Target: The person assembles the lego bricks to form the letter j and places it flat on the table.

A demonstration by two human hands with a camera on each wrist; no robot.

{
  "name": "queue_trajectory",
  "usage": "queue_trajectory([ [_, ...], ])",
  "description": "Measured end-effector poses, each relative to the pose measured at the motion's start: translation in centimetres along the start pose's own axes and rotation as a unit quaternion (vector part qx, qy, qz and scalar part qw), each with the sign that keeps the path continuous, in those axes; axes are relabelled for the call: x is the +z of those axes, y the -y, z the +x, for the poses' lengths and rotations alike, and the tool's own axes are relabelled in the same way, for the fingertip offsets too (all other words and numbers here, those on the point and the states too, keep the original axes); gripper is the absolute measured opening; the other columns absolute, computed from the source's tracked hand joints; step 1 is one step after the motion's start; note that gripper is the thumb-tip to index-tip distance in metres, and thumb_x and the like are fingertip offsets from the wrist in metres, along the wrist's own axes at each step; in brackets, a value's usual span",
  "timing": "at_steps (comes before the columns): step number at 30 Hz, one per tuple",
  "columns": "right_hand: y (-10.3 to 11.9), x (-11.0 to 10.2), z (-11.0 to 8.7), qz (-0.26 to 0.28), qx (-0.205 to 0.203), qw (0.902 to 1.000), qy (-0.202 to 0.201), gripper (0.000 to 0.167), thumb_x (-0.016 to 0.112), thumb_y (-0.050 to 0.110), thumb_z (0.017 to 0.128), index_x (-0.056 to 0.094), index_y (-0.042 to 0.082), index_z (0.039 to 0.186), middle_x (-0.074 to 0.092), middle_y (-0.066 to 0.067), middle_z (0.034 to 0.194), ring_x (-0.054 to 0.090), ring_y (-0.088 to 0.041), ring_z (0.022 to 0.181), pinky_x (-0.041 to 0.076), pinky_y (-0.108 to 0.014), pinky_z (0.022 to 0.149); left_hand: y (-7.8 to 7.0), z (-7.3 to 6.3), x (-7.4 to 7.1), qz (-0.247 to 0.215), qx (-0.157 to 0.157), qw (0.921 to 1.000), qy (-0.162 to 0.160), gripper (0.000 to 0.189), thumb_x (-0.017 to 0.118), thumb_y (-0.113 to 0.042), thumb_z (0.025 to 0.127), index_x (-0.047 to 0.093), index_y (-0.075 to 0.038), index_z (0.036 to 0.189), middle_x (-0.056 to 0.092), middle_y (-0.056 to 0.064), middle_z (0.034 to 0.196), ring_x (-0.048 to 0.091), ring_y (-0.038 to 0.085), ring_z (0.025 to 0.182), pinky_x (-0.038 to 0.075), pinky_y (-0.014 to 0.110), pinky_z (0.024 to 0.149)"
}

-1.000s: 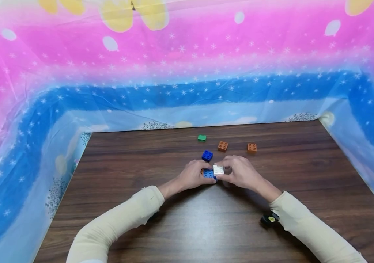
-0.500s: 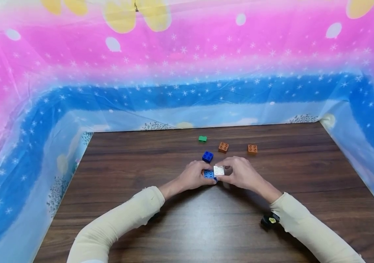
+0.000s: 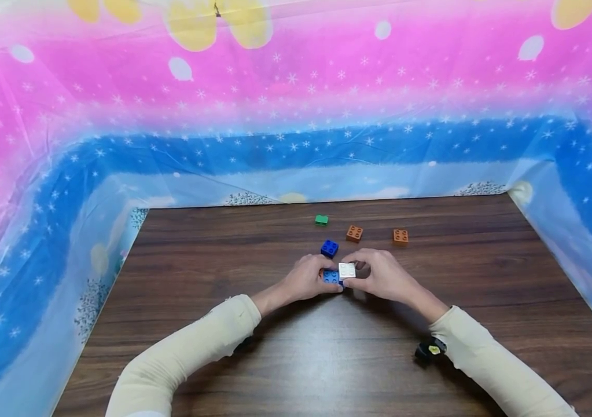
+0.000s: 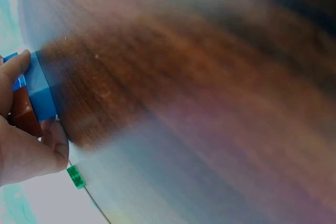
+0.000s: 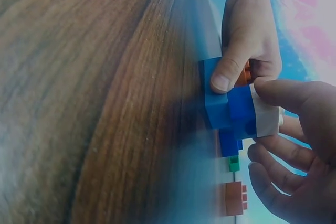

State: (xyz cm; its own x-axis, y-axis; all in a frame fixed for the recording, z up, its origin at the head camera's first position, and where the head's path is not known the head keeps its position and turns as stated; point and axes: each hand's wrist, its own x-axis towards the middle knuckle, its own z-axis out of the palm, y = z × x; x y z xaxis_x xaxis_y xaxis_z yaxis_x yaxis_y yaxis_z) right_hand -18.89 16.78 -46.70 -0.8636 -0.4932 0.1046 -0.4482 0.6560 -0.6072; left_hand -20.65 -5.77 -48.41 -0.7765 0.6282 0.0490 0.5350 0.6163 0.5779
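Note:
My left hand (image 3: 303,279) grips a light blue brick (image 3: 330,277) low over the table, its thumb lying along the near side in the right wrist view. An orange brick (image 4: 25,113) sits on the light blue one, mostly covered by that hand. Beside it on the light blue brick stands a dark blue brick (image 5: 242,111). The white brick (image 3: 346,270) tops the dark blue one, studs up. Thumb and fingers of my right hand (image 3: 384,277) pinch this white brick from the right; its lower fingers hang loosely curled in the right wrist view.
Beyond the hands lie a loose dark blue brick (image 3: 329,248), a green brick (image 3: 322,220) and two orange bricks, one nearer (image 3: 355,233) and one farther right (image 3: 400,236). A patterned cloth (image 3: 275,150) rises behind the wooden table (image 3: 212,243).

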Motion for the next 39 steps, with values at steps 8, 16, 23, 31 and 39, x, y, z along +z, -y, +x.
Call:
queue_trajectory([
  [8, -0.3, -0.9, -0.4, -0.003, -0.018, 0.9998, -0.013, 0.042, 0.084, 0.03, 0.086, 0.072, 0.016, 0.124, 0.073, 0.001, 0.111, 0.069, -0.013, 0.094, 0.058, -0.036, 0.078, 0.0, 0.0, 0.0, 0.003, -0.001, 1.0, -0.001, 0.035, 0.083, -0.032, 0.087, 0.077, -0.013, 0.116, 0.073, 0.001, 0.101, 0.06, 0.008, 0.082, 0.046, 0.024, 0.069],
  [16, -0.8, -1.7, -0.9, 0.004, -0.027, 0.9993, -0.026, 0.046, 0.084, 0.033, 0.087, 0.072, 0.012, 0.126, 0.072, -0.002, 0.118, 0.068, -0.017, 0.098, 0.058, -0.038, 0.079, -0.1, -0.2, 0.0, 0.006, -0.011, 0.9999, 0.002, 0.038, 0.083, -0.033, 0.087, 0.076, -0.013, 0.119, 0.073, 0.001, 0.103, 0.06, 0.008, 0.083, 0.046, 0.025, 0.071],
  [23, -1.5, -2.7, -1.3, 0.003, -0.023, 0.9982, -0.055, 0.041, 0.08, 0.033, 0.09, 0.072, 0.011, 0.124, 0.073, -0.004, 0.115, 0.068, -0.019, 0.097, 0.057, -0.038, 0.079, -0.1, -0.1, 0.1, 0.008, -0.016, 0.9998, 0.002, 0.04, 0.084, -0.034, 0.087, 0.076, -0.012, 0.12, 0.074, 0.003, 0.108, 0.063, 0.011, 0.088, 0.048, 0.027, 0.076],
  [31, -2.7, -3.8, -1.1, -0.019, -0.015, 0.9937, -0.11, 0.036, 0.08, 0.033, 0.091, 0.074, 0.014, 0.12, 0.074, -0.008, 0.108, 0.068, -0.02, 0.089, 0.056, -0.038, 0.073, -0.1, -0.1, 0.0, 0.008, -0.015, 0.9999, 0.001, 0.041, 0.083, -0.035, 0.087, 0.076, -0.012, 0.12, 0.073, 0.002, 0.107, 0.06, 0.009, 0.084, 0.046, 0.025, 0.072],
  [39, -4.2, -4.3, -0.7, -0.03, 0.031, 0.9878, -0.15, 0.036, 0.078, 0.033, 0.092, 0.074, 0.011, 0.12, 0.073, -0.009, 0.113, 0.069, -0.027, 0.089, 0.053, -0.042, 0.072, -0.1, 0.0, 0.1, 0.008, -0.014, 0.9999, 0.0, 0.042, 0.083, -0.034, 0.087, 0.076, -0.012, 0.121, 0.073, 0.003, 0.107, 0.061, 0.009, 0.085, 0.047, 0.024, 0.07],
])
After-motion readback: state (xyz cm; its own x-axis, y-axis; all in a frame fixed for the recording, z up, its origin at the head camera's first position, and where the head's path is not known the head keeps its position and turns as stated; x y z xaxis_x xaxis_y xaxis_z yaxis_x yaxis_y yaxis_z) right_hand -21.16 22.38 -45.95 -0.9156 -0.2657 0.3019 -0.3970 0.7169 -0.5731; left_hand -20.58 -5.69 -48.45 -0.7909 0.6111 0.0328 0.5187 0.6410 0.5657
